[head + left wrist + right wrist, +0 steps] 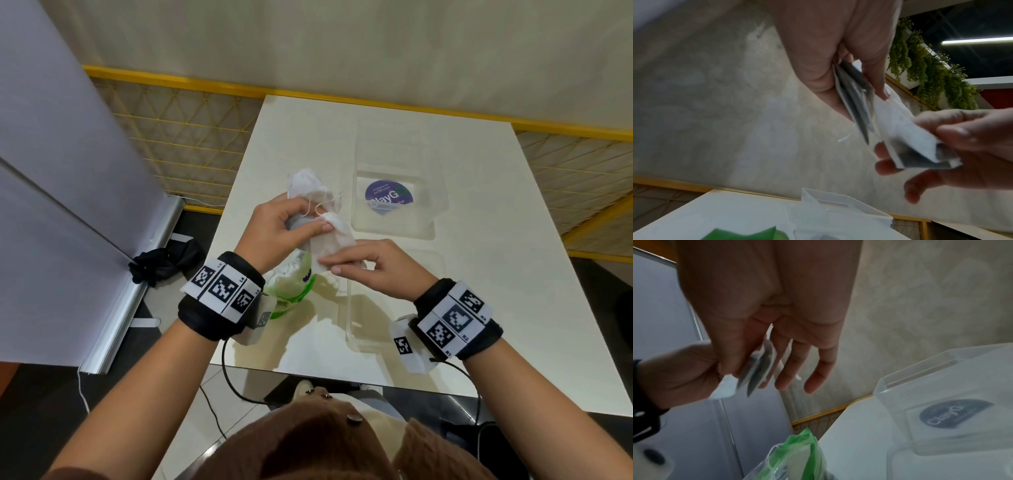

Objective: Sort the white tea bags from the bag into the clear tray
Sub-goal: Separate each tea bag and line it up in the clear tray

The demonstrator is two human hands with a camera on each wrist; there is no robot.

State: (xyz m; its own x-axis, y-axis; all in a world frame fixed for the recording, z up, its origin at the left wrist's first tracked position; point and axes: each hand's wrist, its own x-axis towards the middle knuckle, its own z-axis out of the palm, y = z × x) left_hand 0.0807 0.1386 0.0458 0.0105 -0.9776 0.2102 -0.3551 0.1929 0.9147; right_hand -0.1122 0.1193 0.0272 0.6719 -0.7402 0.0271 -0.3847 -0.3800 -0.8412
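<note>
Cream table (479, 274) beside yellow mesh fence (178, 144).

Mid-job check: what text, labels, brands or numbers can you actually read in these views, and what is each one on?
"ClayG": on the round dark sticker on the clear tray; in the head view its last letters are cut by glare.
Small print on that sticker: too small to read.
"L4", "R1", "R2": small codes beside the square markers on the left wristband and right wristband; others too small.
Green bag: print blurred, unreadable.

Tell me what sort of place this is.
Probably a café or shop seating corner, not a home: a small white table, a yellow mesh railing along the wall, and hanging greenery overhead.
</note>
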